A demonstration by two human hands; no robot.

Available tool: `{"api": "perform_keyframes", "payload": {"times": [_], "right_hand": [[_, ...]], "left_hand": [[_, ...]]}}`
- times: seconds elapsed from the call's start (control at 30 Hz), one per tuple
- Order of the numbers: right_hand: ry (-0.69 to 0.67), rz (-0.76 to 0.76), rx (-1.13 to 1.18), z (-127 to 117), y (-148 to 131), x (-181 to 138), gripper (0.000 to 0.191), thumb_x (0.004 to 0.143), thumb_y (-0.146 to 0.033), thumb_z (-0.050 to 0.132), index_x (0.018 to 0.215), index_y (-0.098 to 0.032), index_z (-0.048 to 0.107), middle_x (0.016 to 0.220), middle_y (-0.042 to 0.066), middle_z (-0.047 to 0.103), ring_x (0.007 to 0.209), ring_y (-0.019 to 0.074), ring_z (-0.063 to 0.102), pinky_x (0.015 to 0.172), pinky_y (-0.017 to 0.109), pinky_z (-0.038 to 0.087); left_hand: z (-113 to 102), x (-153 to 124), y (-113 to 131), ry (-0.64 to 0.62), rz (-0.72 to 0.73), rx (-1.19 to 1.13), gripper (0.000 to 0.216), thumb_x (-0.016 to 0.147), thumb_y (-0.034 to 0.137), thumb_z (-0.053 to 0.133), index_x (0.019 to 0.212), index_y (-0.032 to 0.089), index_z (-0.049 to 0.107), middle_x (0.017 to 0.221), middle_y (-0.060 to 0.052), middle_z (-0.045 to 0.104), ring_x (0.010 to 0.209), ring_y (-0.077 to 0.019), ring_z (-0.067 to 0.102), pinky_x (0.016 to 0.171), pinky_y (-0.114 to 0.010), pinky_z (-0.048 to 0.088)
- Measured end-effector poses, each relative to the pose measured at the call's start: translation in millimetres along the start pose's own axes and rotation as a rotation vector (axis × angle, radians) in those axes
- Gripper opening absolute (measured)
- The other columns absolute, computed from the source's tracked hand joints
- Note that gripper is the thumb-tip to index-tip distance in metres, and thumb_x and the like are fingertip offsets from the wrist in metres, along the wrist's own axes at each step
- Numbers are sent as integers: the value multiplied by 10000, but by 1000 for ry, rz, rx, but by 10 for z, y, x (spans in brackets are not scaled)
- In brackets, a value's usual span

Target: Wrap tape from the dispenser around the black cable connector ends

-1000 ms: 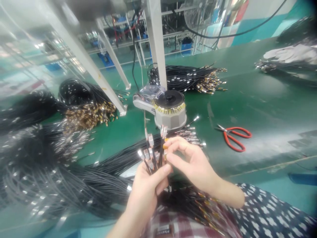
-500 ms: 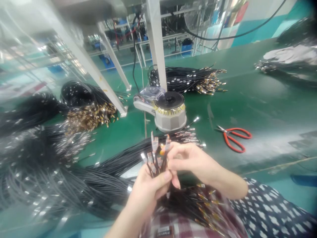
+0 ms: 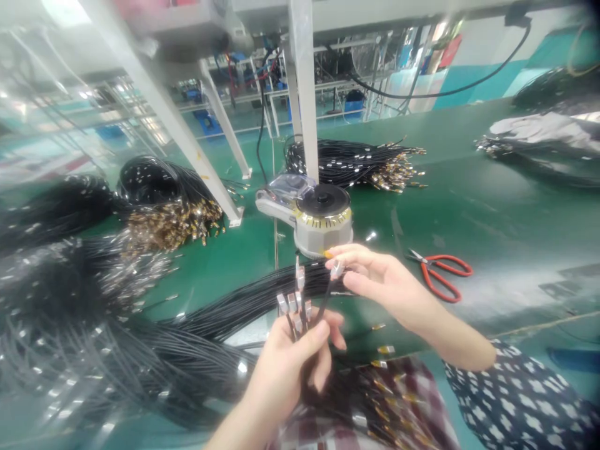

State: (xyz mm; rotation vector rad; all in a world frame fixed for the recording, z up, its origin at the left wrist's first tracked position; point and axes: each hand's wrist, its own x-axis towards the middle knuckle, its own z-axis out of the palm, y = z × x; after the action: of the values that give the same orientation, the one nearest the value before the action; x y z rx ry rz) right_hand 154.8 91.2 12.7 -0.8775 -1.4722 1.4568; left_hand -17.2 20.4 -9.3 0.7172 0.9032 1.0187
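Observation:
My left hand (image 3: 293, 356) is closed around a bunch of black cables (image 3: 323, 300) whose silver metal plugs (image 3: 291, 303) stick up in a fan above the thumb. My right hand (image 3: 375, 272) is up and to the right of it, its fingers stretched toward the base of a round tape dispenser (image 3: 323, 237). A small piece of yellow tape (image 3: 329, 254) shows at its fingertips. One plug (image 3: 336, 269) leans over beside the right thumb, apart from the others. Short yellow strips stand around the dispenser's rim, below its black top.
Red-handled pliers (image 3: 443, 275) lie to the right on the green table (image 3: 529, 206). Coiled cable bundles (image 3: 169, 212) rest at left and behind the dispenser (image 3: 356, 162). More cables lie across my lap (image 3: 389, 400). White metal posts (image 3: 304, 94) stand on the table.
My right hand has moved up and right, away from the left hand, toward the dispenser. One plug now leans to the right. The left hand keeps its hold on the cables.

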Motion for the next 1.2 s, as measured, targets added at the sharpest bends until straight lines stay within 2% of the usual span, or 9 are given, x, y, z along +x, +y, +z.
{"api": "perform_keyframes", "payload": {"times": [0.1, 0.23, 0.33, 0.53, 0.83, 0.93, 1.0, 1.1, 1.2], "right_hand": [[70, -16, -19, 63, -35, -7, 160, 780, -358, 712, 772, -200, 736, 1086, 68, 640, 1053, 223, 601, 923, 374, 480], [108, -8, -38, 71, -4, -48, 182, 791, -362, 700, 739, -191, 732, 1069, 66, 632, 1022, 217, 599, 913, 371, 468], [107, -3, -50, 41, 15, -74, 168, 805, -347, 689, 755, -191, 727, 1112, 66, 622, 1053, 217, 585, 944, 369, 443], [105, -67, -85, 65, 3, -104, 220, 892, -399, 564, 903, -212, 680, 1052, 56, 638, 1033, 206, 584, 947, 358, 435], [115, -56, -332, 217, 4, -226, 160, 817, -300, 663, 687, -207, 647, 1046, 46, 613, 1085, 220, 543, 997, 365, 374], [37, 11, -291, 168, 1, -238, 176, 836, -289, 647, 680, -207, 638, 1004, 33, 606, 1006, 198, 566, 973, 356, 388], [-103, 60, -265, 149, 11, -265, 188, 823, -284, 666, 656, -207, 632, 957, 22, 606, 947, 187, 581, 931, 348, 417], [-279, 103, -285, 187, 53, -342, 180, 801, -310, 696, 660, -214, 643, 949, 17, 609, 970, 197, 577, 913, 356, 433], [-300, 121, -304, 263, 104, -421, 147, 813, -336, 686, 712, -230, 678, 980, 19, 616, 1032, 213, 556, 952, 378, 417]], "left_hand": [[35, 5, -13, 38, 10, -10, 240, 802, 327, 683, 875, 99, 713, 656, -77, 690, 364, -100, 555, 365, -191, 359], [94, -30, -8, 196, 89, 11, 285, 756, 331, 734, 902, 86, 733, 768, -137, 743, 624, -226, 700, 585, -314, 551], [113, -67, -1, 285, 137, 59, 254, 747, 321, 745, 877, 102, 744, 693, -84, 723, 601, -192, 676, 611, -297, 537], [64, -48, -13, 188, 63, 43, 223, 737, 311, 754, 790, 98, 720, 516, -22, 633, 413, -111, 553, 460, -223, 429], [129, -53, 43, 357, 175, 23, 159, 681, 259, 808, 780, 143, 760, 823, -67, 748, 807, -191, 673, 777, -290, 540], [109, -82, 76, 429, 234, -12, 184, 694, 287, 798, 791, 140, 746, 676, -23, 685, 619, -115, 607, 601, -211, 503], [96, -99, 83, 397, 198, -33, 202, 733, 308, 765, 817, 129, 724, 512, 35, 540, 438, -55, 444, 423, -168, 356], [98, -122, 81, 364, 146, -8, 224, 742, 296, 759, 873, 126, 696, 449, 89, 395, 380, -22, 291, 383, -161, 209], [112, -143, 83, 370, 115, 67, 330, 681, 281, 805, 958, 147, 687, 518, 75, 474, 379, -12, 294, 381, -162, 203]]}}
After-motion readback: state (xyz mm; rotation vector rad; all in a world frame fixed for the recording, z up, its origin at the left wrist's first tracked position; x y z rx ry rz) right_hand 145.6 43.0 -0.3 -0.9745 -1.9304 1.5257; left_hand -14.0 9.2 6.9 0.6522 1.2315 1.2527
